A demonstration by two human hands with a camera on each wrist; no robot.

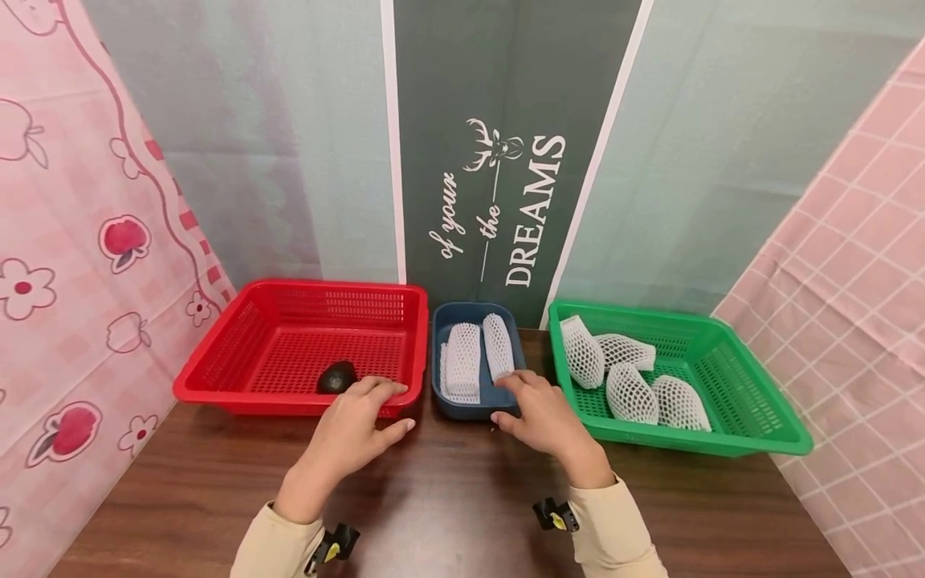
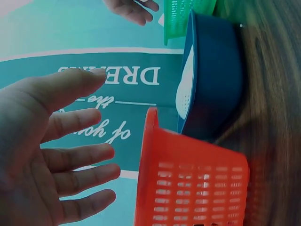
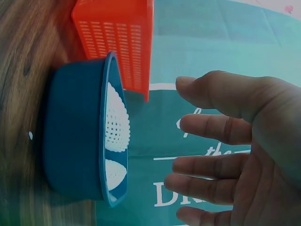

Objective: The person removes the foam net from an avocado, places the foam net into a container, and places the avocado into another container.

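Observation:
My left hand point(image 1: 354, 429) hovers over the front right edge of the red basket point(image 1: 249, 408), fingers spread and nothing held. In that basket, just left of the hand, lies one dark avocado point(image 1: 336, 377). Above the front right corner of the blue bin point(image 1: 462, 412) is my right hand point(image 1: 542, 413), its fingers loosely apart and holding nothing. White foam net sleeves lie in the bin: a flat stack point(image 1: 462, 361) on the left and a single foam net point(image 1: 498, 347) on the right, near the right fingertips. Both wrist views show the palms bare.
At the right stands a green basket point(image 1: 723, 445) with several net-wrapped items point(image 1: 632, 393) in it. All three containers sit on a dark wooden table point(image 1: 448, 498) against a printed curtain point(image 1: 491, 64). Pink cloths hang at the left and right sides.

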